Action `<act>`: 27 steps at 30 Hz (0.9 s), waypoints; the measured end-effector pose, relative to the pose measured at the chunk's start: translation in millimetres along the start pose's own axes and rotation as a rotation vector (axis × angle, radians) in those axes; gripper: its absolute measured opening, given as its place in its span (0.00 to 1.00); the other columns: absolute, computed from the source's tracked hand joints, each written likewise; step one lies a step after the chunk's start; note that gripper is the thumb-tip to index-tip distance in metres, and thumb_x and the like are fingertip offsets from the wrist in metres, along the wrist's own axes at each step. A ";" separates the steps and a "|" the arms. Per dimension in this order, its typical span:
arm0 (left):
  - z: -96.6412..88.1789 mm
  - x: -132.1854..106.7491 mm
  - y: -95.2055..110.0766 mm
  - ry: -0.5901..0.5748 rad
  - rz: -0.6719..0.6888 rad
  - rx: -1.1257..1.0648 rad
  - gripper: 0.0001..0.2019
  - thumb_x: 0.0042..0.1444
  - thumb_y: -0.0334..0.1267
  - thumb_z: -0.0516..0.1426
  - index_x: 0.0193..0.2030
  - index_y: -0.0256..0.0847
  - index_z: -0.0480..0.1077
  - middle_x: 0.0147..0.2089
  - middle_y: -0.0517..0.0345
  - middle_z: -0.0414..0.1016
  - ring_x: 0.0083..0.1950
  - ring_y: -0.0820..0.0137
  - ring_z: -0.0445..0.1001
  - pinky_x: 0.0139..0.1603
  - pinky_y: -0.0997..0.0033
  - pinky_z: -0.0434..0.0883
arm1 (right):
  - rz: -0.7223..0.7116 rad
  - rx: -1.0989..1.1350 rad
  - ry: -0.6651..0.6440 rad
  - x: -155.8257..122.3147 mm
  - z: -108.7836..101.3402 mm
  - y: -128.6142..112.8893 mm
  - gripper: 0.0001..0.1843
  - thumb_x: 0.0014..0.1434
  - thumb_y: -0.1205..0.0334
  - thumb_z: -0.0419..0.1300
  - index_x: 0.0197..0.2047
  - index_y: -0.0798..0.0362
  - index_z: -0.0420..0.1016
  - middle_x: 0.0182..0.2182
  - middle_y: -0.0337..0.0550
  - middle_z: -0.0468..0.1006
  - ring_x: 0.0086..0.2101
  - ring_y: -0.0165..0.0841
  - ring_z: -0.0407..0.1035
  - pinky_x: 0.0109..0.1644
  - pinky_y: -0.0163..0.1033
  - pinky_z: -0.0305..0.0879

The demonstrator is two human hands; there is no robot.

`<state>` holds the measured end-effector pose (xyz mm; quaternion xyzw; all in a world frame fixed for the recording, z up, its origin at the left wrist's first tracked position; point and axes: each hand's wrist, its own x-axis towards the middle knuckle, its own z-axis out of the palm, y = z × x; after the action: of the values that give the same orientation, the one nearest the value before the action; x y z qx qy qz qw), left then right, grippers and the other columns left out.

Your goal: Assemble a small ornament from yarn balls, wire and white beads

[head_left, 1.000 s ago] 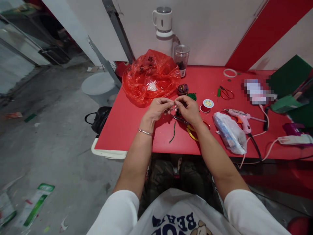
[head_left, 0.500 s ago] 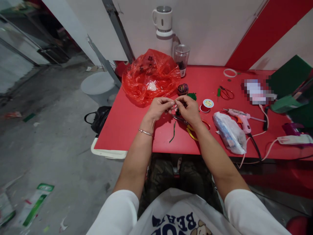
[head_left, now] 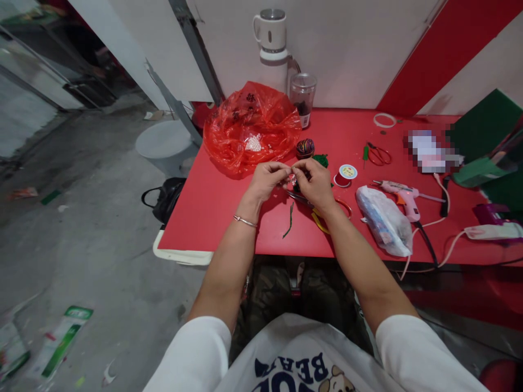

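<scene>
My left hand and my right hand meet above the red table, fingertips pinched together on a tiny pale piece that I cannot make out. A silver bangle circles my left wrist. Under my right hand lie scissors with yellow handles, and a short green wire lies just in front. A red plastic bag holding white beads sits behind my left hand.
A multicoloured thread ball, a red spool, small red scissors, a pink glue gun with cord and a plastic packet lie to the right. A clear jar and white mug stand at the wall. A black bag sits on the floor.
</scene>
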<state>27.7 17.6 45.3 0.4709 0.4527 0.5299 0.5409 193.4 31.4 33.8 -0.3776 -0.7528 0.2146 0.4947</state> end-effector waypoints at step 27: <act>3.6 -1.7 2.3 -0.037 0.015 -0.056 0.15 0.46 0.44 0.75 0.28 0.36 0.78 0.25 0.58 0.77 0.23 0.77 0.70 0.27 0.75 0.67 | 0.007 0.004 0.049 -1.3 2.0 -0.9 0.08 0.69 0.58 0.58 0.38 0.48 0.76 0.36 0.44 0.79 0.37 0.37 0.71 0.47 0.45 0.69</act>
<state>30.8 15.8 48.1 0.4685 0.4240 0.5377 0.5582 191.7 30.0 32.8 -0.3844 -0.7386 0.2085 0.5131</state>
